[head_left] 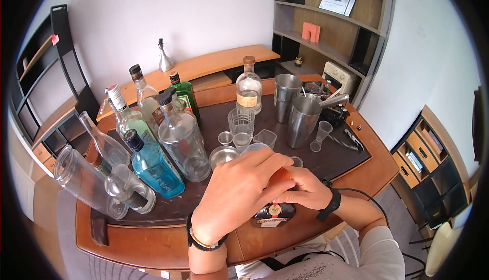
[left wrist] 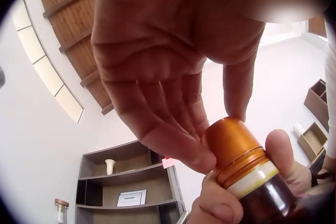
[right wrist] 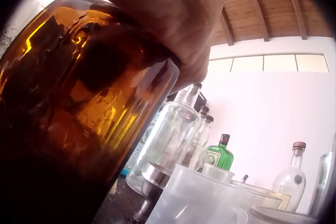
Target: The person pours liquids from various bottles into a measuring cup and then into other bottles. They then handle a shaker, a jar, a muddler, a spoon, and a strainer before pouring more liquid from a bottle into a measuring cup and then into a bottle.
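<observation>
A dark amber bottle (right wrist: 89,92) with an orange cap (left wrist: 231,139) stands near the front edge of the desk, its label (head_left: 275,211) facing the person. The left hand (head_left: 244,188) reaches over the top, its thumb and fingers pinching the orange cap. In the left wrist view the left hand (left wrist: 173,61) comes down on the cap from above. The right hand (head_left: 305,187) grips the bottle's neck just below the cap; its fingers (left wrist: 218,203) wrap the neck. The bottle's middle is partly hidden behind the hands.
Several bottles, including a blue one (head_left: 158,168) and a green one (head_left: 186,94), stand at the left. Behind the hands are a mixing glass (head_left: 241,122), small cups, metal shakers (head_left: 303,119) and a jigger (head_left: 321,136). A corked bottle (head_left: 248,89) stands farther back.
</observation>
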`<action>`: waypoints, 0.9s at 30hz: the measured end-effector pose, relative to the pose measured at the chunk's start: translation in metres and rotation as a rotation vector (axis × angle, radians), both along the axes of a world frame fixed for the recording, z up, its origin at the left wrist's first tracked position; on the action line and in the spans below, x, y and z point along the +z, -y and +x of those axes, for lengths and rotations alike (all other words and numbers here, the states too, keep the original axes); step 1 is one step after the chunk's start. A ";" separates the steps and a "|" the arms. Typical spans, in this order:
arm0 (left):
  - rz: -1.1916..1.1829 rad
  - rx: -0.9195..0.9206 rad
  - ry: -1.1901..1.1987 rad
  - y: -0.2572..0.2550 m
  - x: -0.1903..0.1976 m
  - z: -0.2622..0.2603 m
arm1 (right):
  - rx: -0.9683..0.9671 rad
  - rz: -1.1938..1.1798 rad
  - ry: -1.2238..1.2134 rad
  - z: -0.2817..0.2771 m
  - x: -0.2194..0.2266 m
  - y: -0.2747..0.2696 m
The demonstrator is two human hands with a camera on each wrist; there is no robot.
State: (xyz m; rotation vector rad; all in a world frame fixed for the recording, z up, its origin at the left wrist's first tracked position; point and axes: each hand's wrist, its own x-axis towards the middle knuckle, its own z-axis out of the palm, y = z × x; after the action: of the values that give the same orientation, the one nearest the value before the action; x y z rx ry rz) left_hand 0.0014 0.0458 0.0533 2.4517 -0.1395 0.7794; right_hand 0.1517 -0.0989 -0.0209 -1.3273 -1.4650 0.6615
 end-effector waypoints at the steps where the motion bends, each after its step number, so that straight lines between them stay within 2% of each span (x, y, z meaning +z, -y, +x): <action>1: -0.002 -0.010 -0.023 -0.002 0.000 0.000 | 0.007 0.009 -0.008 0.000 -0.001 0.000; 4: 0.056 -0.069 -0.089 -0.007 0.000 -0.003 | 0.021 0.039 -0.017 -0.001 -0.003 -0.002; 9: -0.007 -0.106 -0.130 -0.007 0.002 -0.004 | 0.053 0.050 -0.036 0.003 -0.009 -0.002; 15: -0.035 -0.106 -0.158 -0.008 -0.002 -0.002 | 0.067 0.018 0.073 0.005 -0.020 0.019; 18: -0.032 -0.124 -0.180 -0.009 -0.002 0.000 | -0.009 -0.040 0.089 -0.001 -0.033 0.033; 23: -0.008 -0.122 -0.179 -0.008 -0.001 0.000 | -0.114 0.057 -0.111 -0.017 -0.068 0.028; 27: 0.001 -0.132 -0.170 -0.011 -0.002 0.005 | -0.257 0.101 -0.184 -0.032 -0.068 0.018</action>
State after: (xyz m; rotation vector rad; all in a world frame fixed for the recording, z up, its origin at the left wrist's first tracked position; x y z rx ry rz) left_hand 0.0062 0.0566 0.0515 2.4676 -0.2350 0.5120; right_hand 0.1195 -0.1171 -0.0891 -1.3121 -1.1421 0.5197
